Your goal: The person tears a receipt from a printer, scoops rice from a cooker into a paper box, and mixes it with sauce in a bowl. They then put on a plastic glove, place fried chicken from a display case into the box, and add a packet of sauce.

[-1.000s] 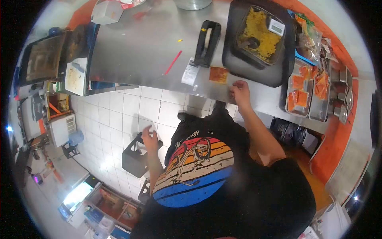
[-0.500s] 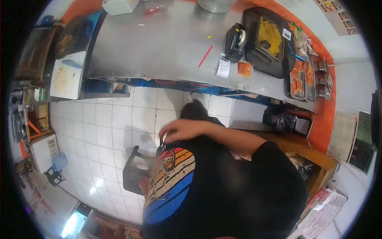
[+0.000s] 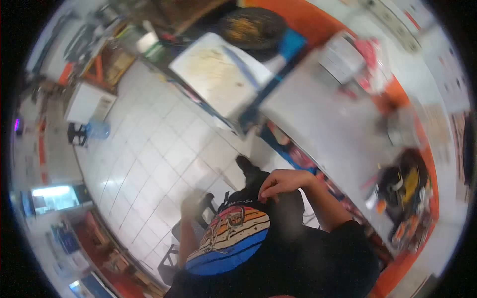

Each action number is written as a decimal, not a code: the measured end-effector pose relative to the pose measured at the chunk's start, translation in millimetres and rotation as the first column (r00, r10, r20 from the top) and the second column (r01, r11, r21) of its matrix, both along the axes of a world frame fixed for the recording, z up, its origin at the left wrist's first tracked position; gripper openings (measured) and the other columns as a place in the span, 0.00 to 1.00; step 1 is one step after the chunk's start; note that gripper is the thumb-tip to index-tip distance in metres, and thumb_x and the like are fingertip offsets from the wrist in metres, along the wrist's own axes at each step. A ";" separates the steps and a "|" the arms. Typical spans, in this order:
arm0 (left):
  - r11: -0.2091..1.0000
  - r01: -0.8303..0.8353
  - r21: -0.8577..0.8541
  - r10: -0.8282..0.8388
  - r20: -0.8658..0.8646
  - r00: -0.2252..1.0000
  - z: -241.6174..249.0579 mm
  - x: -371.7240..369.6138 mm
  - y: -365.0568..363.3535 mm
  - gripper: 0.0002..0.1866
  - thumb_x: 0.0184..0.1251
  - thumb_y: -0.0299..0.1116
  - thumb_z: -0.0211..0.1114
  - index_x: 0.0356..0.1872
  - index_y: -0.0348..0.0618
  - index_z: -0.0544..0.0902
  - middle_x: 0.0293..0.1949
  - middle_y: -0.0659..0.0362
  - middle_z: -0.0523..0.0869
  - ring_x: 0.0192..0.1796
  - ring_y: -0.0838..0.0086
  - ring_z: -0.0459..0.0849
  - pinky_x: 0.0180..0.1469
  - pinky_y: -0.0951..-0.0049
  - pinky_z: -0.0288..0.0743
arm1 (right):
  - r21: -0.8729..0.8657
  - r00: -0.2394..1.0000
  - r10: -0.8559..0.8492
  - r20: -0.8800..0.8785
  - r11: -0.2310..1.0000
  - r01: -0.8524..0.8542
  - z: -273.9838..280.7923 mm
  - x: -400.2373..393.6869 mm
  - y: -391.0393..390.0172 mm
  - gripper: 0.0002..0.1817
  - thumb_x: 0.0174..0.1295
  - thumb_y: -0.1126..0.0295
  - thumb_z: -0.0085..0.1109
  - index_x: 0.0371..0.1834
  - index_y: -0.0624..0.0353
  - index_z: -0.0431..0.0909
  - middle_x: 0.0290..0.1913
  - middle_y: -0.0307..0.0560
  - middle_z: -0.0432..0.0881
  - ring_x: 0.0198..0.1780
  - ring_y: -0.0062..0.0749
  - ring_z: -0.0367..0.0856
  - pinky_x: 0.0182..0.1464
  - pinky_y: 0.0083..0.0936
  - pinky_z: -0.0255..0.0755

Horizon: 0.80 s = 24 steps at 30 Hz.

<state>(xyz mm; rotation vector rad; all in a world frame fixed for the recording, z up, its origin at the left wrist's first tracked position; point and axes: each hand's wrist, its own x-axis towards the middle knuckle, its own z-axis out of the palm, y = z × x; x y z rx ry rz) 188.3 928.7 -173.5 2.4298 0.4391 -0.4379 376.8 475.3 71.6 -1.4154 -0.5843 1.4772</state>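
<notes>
While the left hand (image 3: 192, 204) is too blurred to tell, the right hand (image 3: 285, 182) hangs half-curled, empty.

The right hand (image 3: 283, 184) hangs curled over dark clothing (image 3: 318, 253), the blurred left hand (image 3: 191, 204) near a stool (image 3: 207, 203).

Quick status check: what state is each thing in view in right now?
Right hand: fingers bent.
Left hand: blurred, grip unclear.
Cutting board: stained.
Knife: lying on the cutting board.
Blue jug: fill level unclear.
Bright panel: lit.
</notes>
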 end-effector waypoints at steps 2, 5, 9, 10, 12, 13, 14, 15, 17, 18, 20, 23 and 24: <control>0.998 -0.035 0.058 0.041 -0.114 0.993 1.4 -24.0 37.3 0.11 0.59 0.36 0.66 0.40 0.43 0.84 0.39 0.53 0.85 0.43 0.62 0.83 0.50 0.64 0.78 | 0.025 0.998 0.043 0.041 0.999 -0.044 9.2 54.5 54.0 0.20 0.65 0.58 0.57 0.51 0.62 0.81 0.39 0.45 0.87 0.36 0.25 0.84 0.41 0.26 0.76; 0.998 -0.061 0.035 0.063 -0.082 0.995 -59.2 -81.5 104.1 0.14 0.63 0.34 0.59 0.46 0.42 0.84 0.45 0.45 0.85 0.51 0.53 0.82 0.53 0.61 0.74 | -0.007 0.922 -0.013 0.388 1.000 0.017 -8.2 127.7 141.3 0.22 0.60 0.56 0.60 0.50 0.62 0.81 0.38 0.48 0.87 0.37 0.32 0.85 0.42 0.28 0.76; 0.981 -0.080 0.176 0.125 -0.265 0.956 -72.5 -104.9 151.8 0.14 0.62 0.36 0.60 0.44 0.43 0.85 0.44 0.47 0.85 0.50 0.54 0.82 0.53 0.60 0.74 | 0.118 0.791 -0.110 0.601 0.992 0.049 -22.2 211.0 276.5 0.21 0.59 0.57 0.60 0.49 0.61 0.80 0.41 0.52 0.86 0.43 0.38 0.85 0.47 0.29 0.75; 0.978 -0.099 0.185 0.151 -0.290 0.945 -78.3 -101.6 165.0 0.14 0.62 0.37 0.60 0.44 0.43 0.85 0.44 0.47 0.85 0.50 0.55 0.82 0.53 0.60 0.75 | 0.137 0.812 -0.122 0.570 0.989 0.053 -25.0 227.9 310.6 0.21 0.59 0.57 0.60 0.49 0.61 0.81 0.42 0.52 0.86 0.44 0.38 0.85 0.48 0.29 0.75; 0.973 -0.150 0.176 0.202 -0.328 0.923 -79.2 -93.1 196.6 0.14 0.62 0.38 0.61 0.43 0.43 0.85 0.44 0.48 0.85 0.50 0.55 0.83 0.53 0.60 0.75 | 0.179 0.855 -0.155 0.494 0.981 0.075 -19.0 247.3 387.4 0.20 0.60 0.58 0.61 0.49 0.61 0.81 0.43 0.52 0.86 0.46 0.37 0.84 0.49 0.29 0.75; 0.971 -0.162 0.177 0.215 -0.343 0.914 -83.7 -85.8 215.4 0.14 0.61 0.38 0.61 0.43 0.43 0.85 0.44 0.49 0.86 0.50 0.55 0.83 0.53 0.60 0.75 | 0.153 0.842 -0.117 0.527 0.987 0.042 -19.3 257.1 421.5 0.20 0.61 0.58 0.61 0.49 0.63 0.80 0.44 0.52 0.86 0.48 0.37 0.84 0.51 0.29 0.75; 0.969 -0.172 0.177 0.225 -0.348 0.910 -88.7 -76.7 235.9 0.14 0.61 0.39 0.61 0.42 0.43 0.85 0.44 0.49 0.86 0.50 0.56 0.83 0.53 0.59 0.75 | 0.145 0.853 -0.122 0.507 0.988 0.055 -24.9 266.3 455.0 0.20 0.61 0.58 0.61 0.49 0.63 0.80 0.44 0.52 0.86 0.47 0.37 0.84 0.51 0.29 0.75; 0.967 -0.177 0.181 0.232 -0.351 0.907 -90.7 -68.4 257.4 0.14 0.61 0.39 0.61 0.42 0.43 0.85 0.43 0.50 0.86 0.50 0.56 0.83 0.53 0.59 0.75 | 0.132 0.869 -0.120 0.480 0.989 0.064 -31.9 271.4 488.4 0.20 0.62 0.58 0.61 0.49 0.63 0.80 0.44 0.51 0.86 0.47 0.36 0.84 0.52 0.29 0.75; 0.965 -0.187 0.185 0.240 -0.327 0.914 -100.3 -44.4 306.2 0.14 0.61 0.40 0.61 0.41 0.43 0.86 0.43 0.50 0.86 0.49 0.56 0.83 0.53 0.59 0.75 | 0.057 0.878 -0.053 0.476 0.998 0.029 -37.6 279.5 545.5 0.20 0.63 0.57 0.61 0.50 0.62 0.80 0.46 0.52 0.85 0.49 0.36 0.83 0.54 0.29 0.74; 0.965 -0.172 0.196 0.227 -0.311 0.923 -93.1 -27.4 334.2 0.14 0.60 0.40 0.61 0.40 0.43 0.86 0.43 0.51 0.86 0.49 0.57 0.83 0.53 0.58 0.75 | 0.129 0.886 -0.080 0.457 0.991 0.023 -30.3 284.0 578.0 0.21 0.64 0.57 0.61 0.51 0.62 0.80 0.47 0.52 0.85 0.50 0.35 0.82 0.55 0.28 0.73; 0.964 -0.101 0.248 0.163 -0.242 0.957 -109.9 7.5 396.9 0.14 0.60 0.41 0.62 0.40 0.43 0.86 0.43 0.52 0.86 0.49 0.57 0.83 0.53 0.58 0.76 | 0.136 0.924 -0.043 0.379 0.991 -0.009 -28.1 296.3 627.1 0.21 0.64 0.56 0.61 0.52 0.62 0.80 0.49 0.51 0.84 0.52 0.35 0.81 0.55 0.28 0.72; 0.956 -0.109 0.273 0.186 -0.273 0.944 -118.5 100.4 502.6 0.17 0.62 0.43 0.61 0.43 0.43 0.86 0.46 0.51 0.86 0.52 0.57 0.82 0.56 0.59 0.75 | 0.021 0.902 0.033 0.429 0.999 -0.046 -6.7 327.7 689.7 0.21 0.64 0.56 0.61 0.52 0.62 0.80 0.49 0.50 0.84 0.52 0.33 0.81 0.55 0.27 0.72; 0.938 -0.228 0.261 0.210 0.092 0.973 -130.5 122.3 534.5 0.11 0.59 0.37 0.57 0.35 0.46 0.85 0.44 0.53 0.85 0.49 0.57 0.82 0.52 0.56 0.76 | 0.020 0.897 0.008 0.442 1.000 -0.019 -6.4 342.5 707.5 0.22 0.64 0.56 0.61 0.52 0.62 0.80 0.49 0.50 0.84 0.52 0.33 0.81 0.55 0.27 0.72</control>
